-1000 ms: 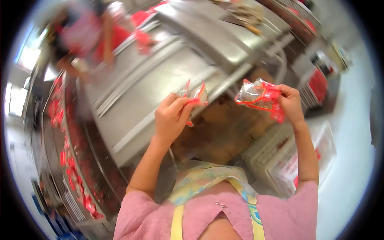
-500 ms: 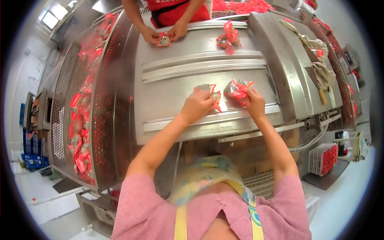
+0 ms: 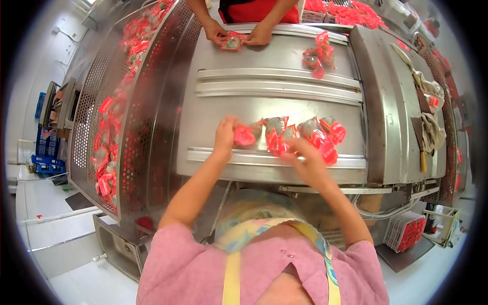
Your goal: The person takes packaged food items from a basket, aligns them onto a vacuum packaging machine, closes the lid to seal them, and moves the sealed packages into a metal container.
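Note:
My left hand [image 3: 225,137] is closed on the left end of a red-and-clear plastic packet [image 3: 246,135] above the steel work surface [image 3: 229,109]. My right hand [image 3: 307,162], smeared by motion, is just in front of another packet [image 3: 277,124] with dark contents. Whether its fingers touch that packet I cannot tell. To the right of it, several similar packets [image 3: 321,140] lie close together, partly overlapping.
Across the table, another person's hands [image 3: 259,34] hold a packet [image 3: 234,41]. More packets [image 3: 319,55] lie at the far right. Raised metal rails [image 3: 279,84] cross the surface. A perforated trough [image 3: 145,109] with packets stands left; gloves [image 3: 433,133] lie on the right.
My hands have moved apart from the two packets they were at. Now several packets lie together at right, and my left hand is on one further left. The view has shifted.

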